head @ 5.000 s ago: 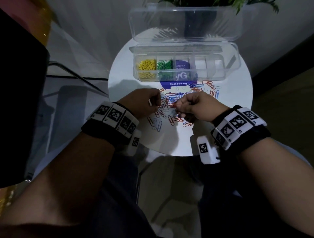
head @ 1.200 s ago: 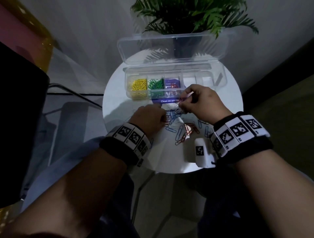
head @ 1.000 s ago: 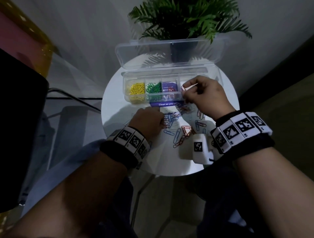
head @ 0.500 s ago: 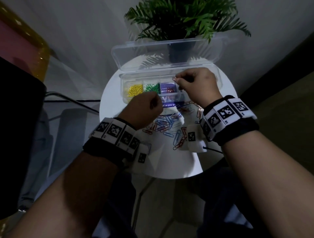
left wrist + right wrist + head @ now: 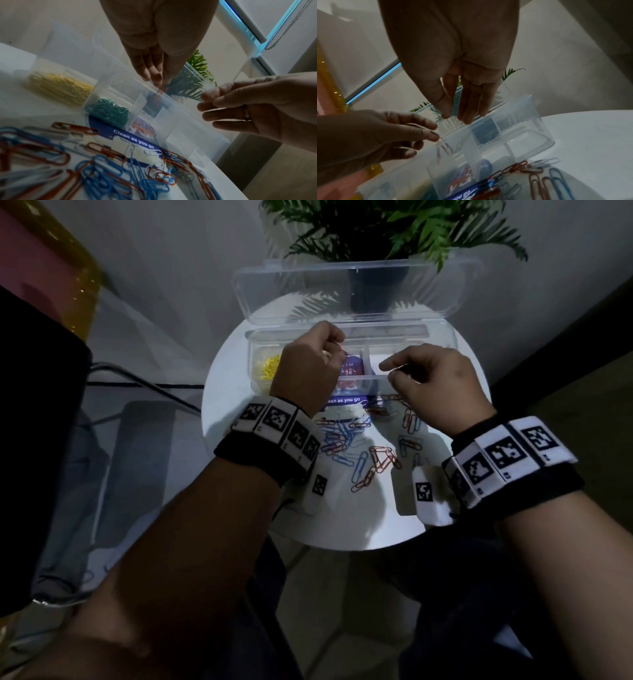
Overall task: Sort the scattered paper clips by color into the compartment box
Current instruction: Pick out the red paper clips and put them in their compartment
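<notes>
Paper clips (image 5: 363,446) crowd compartment box (image 5: 442,350) front edge.

round white table (image 5: 342,529): carries clear compartment box (image 5: 442,344), lid open, at far edge under both hands; blue sticker (image 5: 120,134) reading "clean as you go" partly beneath it; loose red, blue, white paper clips (image 5: 363,450) scattered below the wrists.

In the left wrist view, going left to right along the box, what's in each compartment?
yellow clips → green clips → red clips, which the left hand hangs above → a compartment that looks empty, nearest the right hand.
</notes>
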A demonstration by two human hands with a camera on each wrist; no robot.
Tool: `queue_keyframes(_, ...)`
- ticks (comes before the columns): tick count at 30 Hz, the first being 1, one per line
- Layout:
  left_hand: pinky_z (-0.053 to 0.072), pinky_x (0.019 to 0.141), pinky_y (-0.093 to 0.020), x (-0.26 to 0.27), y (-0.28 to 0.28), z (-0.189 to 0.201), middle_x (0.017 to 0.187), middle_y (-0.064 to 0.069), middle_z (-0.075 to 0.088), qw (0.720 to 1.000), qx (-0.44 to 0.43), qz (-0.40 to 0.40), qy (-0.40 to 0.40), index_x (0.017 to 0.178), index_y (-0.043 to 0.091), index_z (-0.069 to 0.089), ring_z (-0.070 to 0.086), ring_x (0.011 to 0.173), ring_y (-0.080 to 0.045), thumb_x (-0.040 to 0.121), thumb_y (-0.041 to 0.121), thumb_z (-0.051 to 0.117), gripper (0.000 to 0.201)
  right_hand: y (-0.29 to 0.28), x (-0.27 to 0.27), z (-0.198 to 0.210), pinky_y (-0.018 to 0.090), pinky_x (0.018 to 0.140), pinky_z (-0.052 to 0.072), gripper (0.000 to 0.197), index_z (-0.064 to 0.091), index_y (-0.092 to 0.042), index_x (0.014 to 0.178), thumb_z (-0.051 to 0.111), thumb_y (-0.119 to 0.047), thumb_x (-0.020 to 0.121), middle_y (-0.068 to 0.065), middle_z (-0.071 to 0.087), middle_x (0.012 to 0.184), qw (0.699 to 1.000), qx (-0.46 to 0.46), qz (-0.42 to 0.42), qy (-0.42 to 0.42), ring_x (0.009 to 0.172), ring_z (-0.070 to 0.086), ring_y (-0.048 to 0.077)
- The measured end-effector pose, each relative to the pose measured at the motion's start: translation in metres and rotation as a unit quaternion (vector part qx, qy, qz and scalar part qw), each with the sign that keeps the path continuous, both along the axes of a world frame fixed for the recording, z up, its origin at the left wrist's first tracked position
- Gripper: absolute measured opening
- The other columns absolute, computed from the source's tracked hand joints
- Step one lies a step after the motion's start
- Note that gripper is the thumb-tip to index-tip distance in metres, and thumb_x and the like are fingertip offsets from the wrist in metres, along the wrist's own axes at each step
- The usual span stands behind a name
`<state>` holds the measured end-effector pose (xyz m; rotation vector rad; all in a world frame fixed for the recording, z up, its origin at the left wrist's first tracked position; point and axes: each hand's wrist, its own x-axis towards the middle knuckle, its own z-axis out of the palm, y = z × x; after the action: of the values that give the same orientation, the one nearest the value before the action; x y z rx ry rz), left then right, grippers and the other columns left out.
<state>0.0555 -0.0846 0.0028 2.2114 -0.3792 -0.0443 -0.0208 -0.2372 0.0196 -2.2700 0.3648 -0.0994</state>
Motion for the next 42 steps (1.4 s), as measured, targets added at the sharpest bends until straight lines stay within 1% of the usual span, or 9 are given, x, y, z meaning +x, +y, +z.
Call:
queue_keyframes(3,0.036,0.077,-0.011,-0.003,-0.001,0.001,0.105,-0.007,0.064,0.997,0.032,-0.047,-0.046,0.102,0.008,0.066,0.048,0.077,-0.009,0.083,0.006,0.055,0.022,-0.002,-0.003,-0.002,0.003,0.061,0.04,0.014,0.071,-0.015,0.088,0.059,-0.01,0.084,-0.002,0.063,0.082,0.999,-0.029,0.028,0.018,0.061,0.055,0.006)
queue_keyframes(5,0.035,0.075,-0.013,-0.006,0.002,0.005,0.102,-0.009,0.062,0.993,0.053,-0.077,-0.066,0.095,0.008,0.066,0.048,0.075,-0.012,0.081,0.005,0.054,0.019,-0.004,-0.004,-0.008,0.004,0.058,0.038,0.011,0.071,-0.011,0.088,0.061,-0.012,0.085,0.003,0.067,0.084,0.992,-0.065,0.073,0.078,0.062,0.056,0.007)
queue_keyframes(11,0.033,0.069,-0.01,-0.018,0.021,0.005,0.101,-0.006,0.066,0.954,0.195,-0.222,0.048,0.098,0.01,0.069,0.051,0.082,-0.008,0.086,0.009,0.058,0.017,0.005,0.0,-0.032,0.025,0.087,0.042,0.028,0.064,-0.011,0.114,0.053,-0.011,0.088,0.015,0.065,0.115,0.971,-0.132,0.088,0.179,0.107,0.059,0.028)
queue_keyframes(17,0.037,0.077,-0.019,-0.027,0.029,-0.008,0.107,-0.009,0.065,0.948,0.224,-0.206,0.096,0.103,0.009,0.068,0.058,0.09,-0.019,0.086,0.012,0.057,0.02,0.013,0.002,-0.04,0.028,0.082,0.045,0.02,0.07,-0.009,0.101,0.06,-0.015,0.085,0.016,0.067,0.103,0.976,-0.135,0.056,0.16,0.098,0.06,0.031)
queue_keyframes(20,0.045,0.092,-0.031,-0.033,0.021,-0.017,0.112,-0.011,0.062,0.946,0.234,-0.202,0.098,0.105,0.011,0.068,0.058,0.105,-0.027,0.085,0.015,0.057,0.023,0.017,0.002,-0.041,0.028,0.082,0.041,0.021,0.068,-0.007,0.104,0.059,-0.017,0.087,0.018,0.061,0.108,0.972,-0.147,0.071,0.167,0.101,0.057,0.032)
queue_keyframes(23,0.046,0.094,-0.037,-0.038,0.014,-0.022,0.117,-0.012,0.059,0.938,0.261,-0.21,0.093,0.112,0.015,0.065,0.055,0.111,-0.028,0.087,0.023,0.056,0.027,0.02,0.0,-0.04,0.023,0.077,0.037,0.023,0.067,-0.005,0.106,0.054,-0.015,0.09,0.018,0.054,0.113,0.971,-0.148,0.077,0.172,0.102,0.056,0.032)
queue_keyframes(29,0.043,0.092,-0.035,-0.044,0.006,-0.026,0.121,-0.004,0.055,0.933,0.288,-0.203,0.073,0.114,0.025,0.064,0.052,0.115,-0.024,0.088,0.027,0.056,0.027,0.013,-0.007,-0.034,0.018,0.073,0.033,0.02,0.07,-0.006,0.1,0.055,-0.013,0.089,0.013,0.068,0.105,0.968,-0.122,0.091,0.2,0.1,0.061,0.026)
queue_keyframes(37,0.049,0.083,-0.034,-0.046,0.008,-0.022,0.102,-0.001,0.065,0.939,0.275,-0.194,0.074,0.086,0.022,0.068,0.062,0.097,-0.024,0.083,0.016,0.054,0.015,-0.002,-0.011,-0.026,0.023,0.083,0.043,0.014,0.071,-0.01,0.096,0.061,-0.014,0.087,0.007,0.071,0.105,0.969,-0.047,0.087,0.227,0.096,0.062,0.019)
queue_keyframes(42,0.047,0.083,-0.03,-0.038,0.016,-0.018,0.1,-0.004,0.068,0.953,0.217,-0.176,0.121,0.094,0.016,0.065,0.062,0.094,-0.023,0.085,0.013,0.057,0.012,-0.005,-0.012,-0.024,0.016,0.075,0.035,0.019,0.07,-0.01,0.103,0.056,-0.013,0.09,0.005,0.069,0.106,0.966,-0.048,0.094,0.235,0.087,0.054,0.01)
